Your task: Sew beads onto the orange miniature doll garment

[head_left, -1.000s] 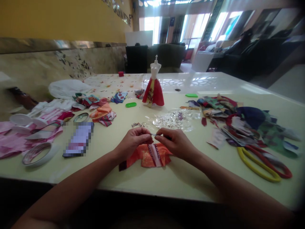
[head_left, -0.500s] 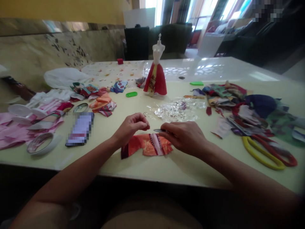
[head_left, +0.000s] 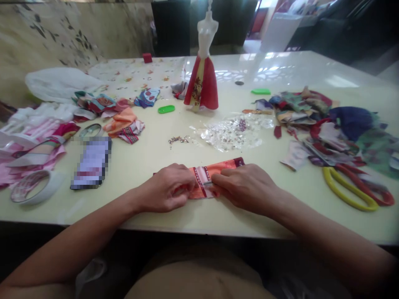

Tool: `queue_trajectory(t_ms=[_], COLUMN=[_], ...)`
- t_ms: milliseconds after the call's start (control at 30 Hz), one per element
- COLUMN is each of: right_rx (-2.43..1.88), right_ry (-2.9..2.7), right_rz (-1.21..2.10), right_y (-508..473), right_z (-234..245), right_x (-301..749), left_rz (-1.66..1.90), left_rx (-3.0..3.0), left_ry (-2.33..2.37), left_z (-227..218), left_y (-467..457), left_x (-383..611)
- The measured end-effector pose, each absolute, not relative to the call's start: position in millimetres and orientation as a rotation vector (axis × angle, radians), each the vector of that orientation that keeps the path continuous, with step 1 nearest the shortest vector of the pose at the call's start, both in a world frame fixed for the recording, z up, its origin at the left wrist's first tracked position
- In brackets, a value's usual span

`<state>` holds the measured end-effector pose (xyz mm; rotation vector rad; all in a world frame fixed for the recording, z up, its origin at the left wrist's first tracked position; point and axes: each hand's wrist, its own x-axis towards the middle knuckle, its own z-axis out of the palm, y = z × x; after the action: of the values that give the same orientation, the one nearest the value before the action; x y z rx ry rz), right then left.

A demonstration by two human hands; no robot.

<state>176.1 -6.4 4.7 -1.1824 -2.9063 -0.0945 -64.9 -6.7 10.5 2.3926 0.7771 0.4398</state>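
**A:** And there it was: the long orange patterned cloth strip (head_left: 224,167) lay flat near the front edge of the cream-topped table (head_left: 218,226), its long axis running left to right along that edge!

**B:** Both hands were on it! The left hand (head_left: 166,187) had its grip closed, pressed on the strip's left end, and the right hand (head_left: 246,187) came in from the other side, curled down over the right part.

**A:** A thin metal sliver (head_left: 207,183) showed at the right fingertips, but could we tell whether it was pinched? We could not.

**B:** Neither hand was nearer; the strip sat between them, and nothing stood in their way.

**A:** Beyond it lay a scatter of tiny silver beads (head_left: 178,140) and a crinkled clear plastic bag of sparkling sequins (head_left: 230,133), with a white mannequin in a red skirt (head_left: 202,85) further back.

**B:** And off to the right, yellow-and-red-handled scissors (head_left: 349,189)!
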Motion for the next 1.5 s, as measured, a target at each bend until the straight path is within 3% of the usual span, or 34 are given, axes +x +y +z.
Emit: queue_trajectory(t_ms=[667, 1000, 1500], right_rx=[-1.228, -1.210, -1.217], right_ry=[-2.948, -2.958, -2.911], right_rz=[-0.008, -0.070, -0.180], right_y=[-9, -9, -9], right_z=[0, 0, 2], right_x=[170, 170, 173], left_rz=[0.354, 0.450, 0.311], left_rx=[2.385, 2.429, 2.597], left_ry=[0.812, 0.751, 0.690], left_z=[11, 4, 0], left_y=[-6, -7, -5], left_x=[-66, -67, -66])
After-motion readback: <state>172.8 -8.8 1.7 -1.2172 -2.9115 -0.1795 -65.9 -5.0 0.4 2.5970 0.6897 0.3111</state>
